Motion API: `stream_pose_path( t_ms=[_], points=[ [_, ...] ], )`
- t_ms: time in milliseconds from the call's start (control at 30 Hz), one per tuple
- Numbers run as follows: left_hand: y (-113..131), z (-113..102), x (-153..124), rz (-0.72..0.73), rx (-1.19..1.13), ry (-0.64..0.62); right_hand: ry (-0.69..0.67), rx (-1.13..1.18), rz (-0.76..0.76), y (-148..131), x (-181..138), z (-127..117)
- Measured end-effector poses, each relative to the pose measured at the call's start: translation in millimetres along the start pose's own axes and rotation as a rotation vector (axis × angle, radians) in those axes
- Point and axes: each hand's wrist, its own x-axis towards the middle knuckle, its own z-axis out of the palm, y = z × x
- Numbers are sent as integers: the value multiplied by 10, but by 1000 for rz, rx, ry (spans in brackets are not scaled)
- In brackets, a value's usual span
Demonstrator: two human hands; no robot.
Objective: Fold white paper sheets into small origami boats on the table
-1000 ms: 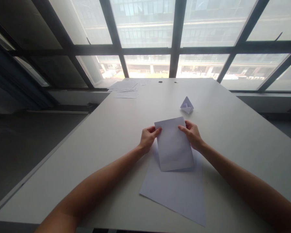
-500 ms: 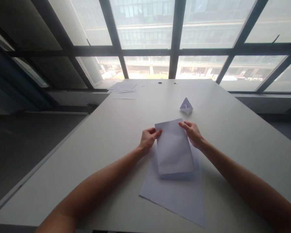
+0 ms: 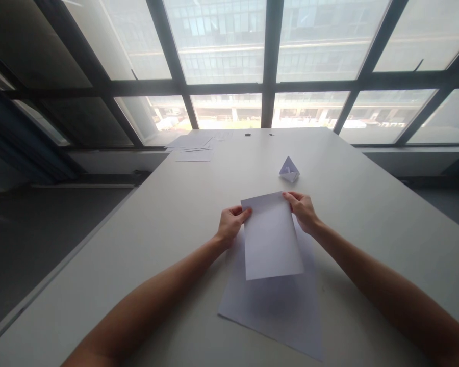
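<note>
Between my hands is a white sheet of paper, raised over a larger white sheet that lies on the table. My left hand is closed on the upper left corner, thumb on top. At the upper right corner my right hand pinches the same paper between thumb and fingers. The near edge of the held paper hangs free and casts a shadow on the sheet below. A small folded paper boat stands just beyond my right hand, touching neither hand.
Several loose paper sheets lie overlapping at the table's far left. Two small dark round spots, one a cable hole, sit near the far edge of the white table. Large windows rise behind it.
The held paper's near edge has lifted a little and its face looks flatter and brighter. Both hands keep their hold. The view has shifted slightly.
</note>
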Motion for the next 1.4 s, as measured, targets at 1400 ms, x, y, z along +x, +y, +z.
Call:
stream_pose_path(
  t_ms=[1400],
  points=[
    [34, -315, 267, 36, -132, 276, -530, -224, 279, -191, -254, -60]
  ],
)
